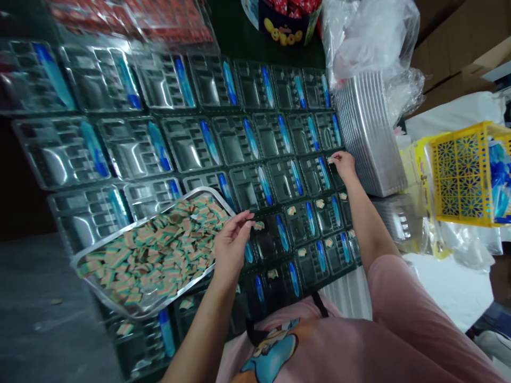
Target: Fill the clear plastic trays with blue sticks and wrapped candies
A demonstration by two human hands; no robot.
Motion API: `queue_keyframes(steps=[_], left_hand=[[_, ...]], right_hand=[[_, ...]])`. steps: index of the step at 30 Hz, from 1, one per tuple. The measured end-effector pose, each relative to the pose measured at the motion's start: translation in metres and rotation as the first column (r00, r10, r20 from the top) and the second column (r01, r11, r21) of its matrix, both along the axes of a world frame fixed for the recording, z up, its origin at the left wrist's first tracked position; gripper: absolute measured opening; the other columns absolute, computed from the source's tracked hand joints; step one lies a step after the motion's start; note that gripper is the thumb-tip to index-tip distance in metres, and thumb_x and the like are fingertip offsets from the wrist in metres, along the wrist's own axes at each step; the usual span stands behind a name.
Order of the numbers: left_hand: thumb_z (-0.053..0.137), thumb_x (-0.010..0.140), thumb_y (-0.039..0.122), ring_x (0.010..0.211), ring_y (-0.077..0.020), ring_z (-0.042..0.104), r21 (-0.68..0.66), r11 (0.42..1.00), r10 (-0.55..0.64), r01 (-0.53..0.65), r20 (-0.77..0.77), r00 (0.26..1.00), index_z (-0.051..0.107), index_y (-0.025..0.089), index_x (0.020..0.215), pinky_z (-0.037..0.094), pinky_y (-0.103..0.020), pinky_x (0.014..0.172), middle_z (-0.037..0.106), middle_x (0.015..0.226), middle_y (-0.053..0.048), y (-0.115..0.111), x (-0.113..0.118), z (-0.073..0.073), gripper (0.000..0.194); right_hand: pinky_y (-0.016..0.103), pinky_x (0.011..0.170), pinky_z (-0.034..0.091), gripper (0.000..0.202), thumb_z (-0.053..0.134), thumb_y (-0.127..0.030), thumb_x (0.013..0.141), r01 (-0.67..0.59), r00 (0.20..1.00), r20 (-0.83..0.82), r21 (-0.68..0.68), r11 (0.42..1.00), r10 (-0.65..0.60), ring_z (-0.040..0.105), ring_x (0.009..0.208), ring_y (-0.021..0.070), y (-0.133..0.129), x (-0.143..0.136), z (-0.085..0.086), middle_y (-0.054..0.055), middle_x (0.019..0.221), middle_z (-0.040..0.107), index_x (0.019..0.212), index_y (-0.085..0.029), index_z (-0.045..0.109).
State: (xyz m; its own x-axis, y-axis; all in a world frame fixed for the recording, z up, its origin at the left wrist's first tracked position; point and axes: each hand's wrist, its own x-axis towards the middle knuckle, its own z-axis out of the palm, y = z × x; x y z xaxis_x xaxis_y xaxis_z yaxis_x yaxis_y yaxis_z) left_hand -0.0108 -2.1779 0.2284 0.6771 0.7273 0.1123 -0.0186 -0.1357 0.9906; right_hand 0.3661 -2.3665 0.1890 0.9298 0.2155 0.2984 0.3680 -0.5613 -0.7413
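My right hand [344, 164] pinches a small striped candy piece [330, 159] over the right end of a row of clear compartment trays [233, 139]. Closed fingertips and thumb mark my left hand [233, 242], at the right edge of a metal tray [133, 227]; whatever it holds is hidden. Orange-and-green striped pieces [159, 250] are heaped in that metal tray, which lies on top of some clear trays. Just right of my left fingertips, one striped piece [259, 226] sits in a compartment. Blue pointed sticks [282, 232] lie in the clear trays, and several nearer trays also contain striped pieces.
A stack of clear plastic trays [369, 133] stands at the right, with crumpled plastic bags [371, 37] behind it. A yellow basket [459, 181] with blue items is farther right. At the back are red packets [136, 21] and a dark tub [285, 26].
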Motion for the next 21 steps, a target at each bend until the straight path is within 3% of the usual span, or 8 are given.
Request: queue_keyframes(steps=[4, 9, 14, 18, 21], left_hand=[[0.073, 0.076, 0.040, 0.085, -0.0149, 0.067, 0.007, 1.000, 0.012, -0.012, -0.014, 1.000, 0.071, 0.020, 0.108, 0.053, -0.029, 0.080, 0.072, 0.106, -0.007, -0.001, -0.002, 0.002, 0.038], [0.073, 0.077, 0.040, 0.091, -0.0171, 0.068, 0.001, 1.000, 0.008, -0.008, 0.010, 1.000, 0.070, 0.020, 0.108, 0.052, -0.033, 0.087, 0.072, 0.106, -0.007, -0.002, -0.002, 0.002, 0.038], [0.070, 0.080, 0.039, 0.095, -0.0191, 0.068, 0.028, 1.000, -0.008, 0.008, 0.003, 1.000, 0.070, 0.020, 0.110, 0.052, -0.035, 0.088, 0.072, 0.107, -0.008, -0.012, -0.008, 0.002, 0.035], [0.066, 0.083, 0.034, 0.090, -0.0182, 0.066, 0.138, 0.990, -0.005, 0.006, -0.005, 1.000, 0.072, 0.021, 0.109, 0.051, -0.033, 0.085, 0.073, 0.102, -0.008, -0.010, -0.023, -0.001, 0.030], [0.064, 0.084, 0.030, 0.084, -0.0173, 0.065, 0.291, 0.952, 0.107, -0.092, -0.038, 0.993, 0.073, 0.022, 0.106, 0.050, -0.031, 0.080, 0.073, 0.100, -0.007, 0.010, -0.044, -0.002, 0.025]], right_hand=[[0.033, 0.082, 0.047, 0.009, 0.060, -0.019, 0.076, 0.034, 0.999, 0.043, -0.055, 0.998, -0.031, 0.059, 0.076, 0.0178, 0.002, -0.001, -0.003, 0.005, 0.084, 0.066, 0.077, -0.017, 0.069], [0.032, 0.078, 0.045, 0.006, 0.061, -0.018, 0.073, 0.094, 0.993, 0.072, -0.063, 0.994, -0.090, 0.055, 0.072, 0.0169, 0.004, -0.002, -0.003, 0.004, 0.077, 0.062, 0.077, -0.017, 0.065], [0.035, 0.078, 0.046, 0.006, 0.057, -0.015, 0.071, 0.070, 0.997, 0.047, -0.094, 0.993, -0.066, 0.057, 0.073, 0.0189, 0.003, -0.004, -0.003, 0.004, 0.075, 0.062, 0.073, -0.019, 0.061], [0.043, 0.078, 0.046, 0.013, 0.051, -0.015, 0.073, 0.085, 0.993, 0.099, -0.147, 0.985, -0.071, 0.061, 0.078, 0.0268, -0.005, -0.001, -0.010, 0.010, 0.076, 0.064, 0.068, -0.023, 0.059], [0.047, 0.080, 0.045, 0.016, 0.049, -0.019, 0.078, 0.072, 0.969, 0.244, -0.108, 0.991, -0.044, 0.062, 0.088, 0.0303, -0.004, -0.011, -0.009, 0.014, 0.079, 0.065, 0.072, -0.027, 0.061]])
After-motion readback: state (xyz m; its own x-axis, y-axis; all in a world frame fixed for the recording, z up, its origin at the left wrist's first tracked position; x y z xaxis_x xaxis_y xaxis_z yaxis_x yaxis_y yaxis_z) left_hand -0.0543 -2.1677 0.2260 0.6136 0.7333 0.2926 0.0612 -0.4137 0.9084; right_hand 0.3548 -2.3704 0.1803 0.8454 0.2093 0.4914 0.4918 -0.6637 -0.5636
